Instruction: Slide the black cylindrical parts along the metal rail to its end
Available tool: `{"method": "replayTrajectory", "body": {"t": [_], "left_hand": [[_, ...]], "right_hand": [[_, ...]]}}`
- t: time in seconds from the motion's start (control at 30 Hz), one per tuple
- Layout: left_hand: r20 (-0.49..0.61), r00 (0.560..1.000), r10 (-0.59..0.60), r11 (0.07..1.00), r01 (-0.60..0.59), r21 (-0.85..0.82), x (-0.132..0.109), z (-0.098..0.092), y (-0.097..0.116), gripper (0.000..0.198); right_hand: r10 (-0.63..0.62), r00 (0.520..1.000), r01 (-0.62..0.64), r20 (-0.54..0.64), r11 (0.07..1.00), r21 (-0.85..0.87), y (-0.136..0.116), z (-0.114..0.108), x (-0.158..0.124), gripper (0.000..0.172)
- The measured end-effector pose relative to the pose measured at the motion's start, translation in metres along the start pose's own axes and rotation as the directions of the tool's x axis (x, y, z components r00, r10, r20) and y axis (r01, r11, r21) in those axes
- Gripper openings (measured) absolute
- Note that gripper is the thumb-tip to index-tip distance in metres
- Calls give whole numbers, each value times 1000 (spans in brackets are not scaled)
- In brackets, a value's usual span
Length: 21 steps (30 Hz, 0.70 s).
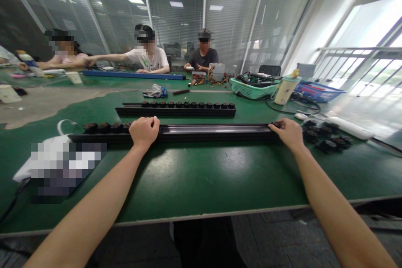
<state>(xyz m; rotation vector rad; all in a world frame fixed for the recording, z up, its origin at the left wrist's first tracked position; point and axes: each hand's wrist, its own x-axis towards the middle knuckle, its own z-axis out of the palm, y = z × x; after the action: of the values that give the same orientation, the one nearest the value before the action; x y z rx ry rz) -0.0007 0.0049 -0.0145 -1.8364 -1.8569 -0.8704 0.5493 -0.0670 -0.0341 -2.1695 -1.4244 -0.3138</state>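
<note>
A long black metal rail (216, 130) lies crosswise on the green table before me. My left hand (144, 130) is closed around the rail left of its middle, beside a row of small round black parts (103, 127) seated along its left end. At the right end, my right hand (288, 133) pinches a small black part (277, 124) against the rail; the fingers partly hide it. Several loose black parts (326, 136) lie in a cluster just right of that hand. Behind, a second black rail (176, 112) carries a row of similar parts.
A green basket (256, 90) of cables, a cream cup (282, 91) and a blue basket (317, 92) stand at back right. A white power strip (351, 127) lies at right. At left is a white bag-like item (23, 169). Three people sit across the green table (201, 188).
</note>
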Motion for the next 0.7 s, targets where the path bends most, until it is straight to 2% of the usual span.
{"method": "replayTrajectory", "body": {"t": [0.27,0.7], "left_hand": [[16,1000,-12,1000,11,12,0,-2,2,54],[20,1000,-23,999,23,-23,0,-2,3,55]], "right_hand": [[119,993,-119,-6,992,-33,4,3,0,54],[116,993,-115,5,989,-95,6,1,2,54]]}}
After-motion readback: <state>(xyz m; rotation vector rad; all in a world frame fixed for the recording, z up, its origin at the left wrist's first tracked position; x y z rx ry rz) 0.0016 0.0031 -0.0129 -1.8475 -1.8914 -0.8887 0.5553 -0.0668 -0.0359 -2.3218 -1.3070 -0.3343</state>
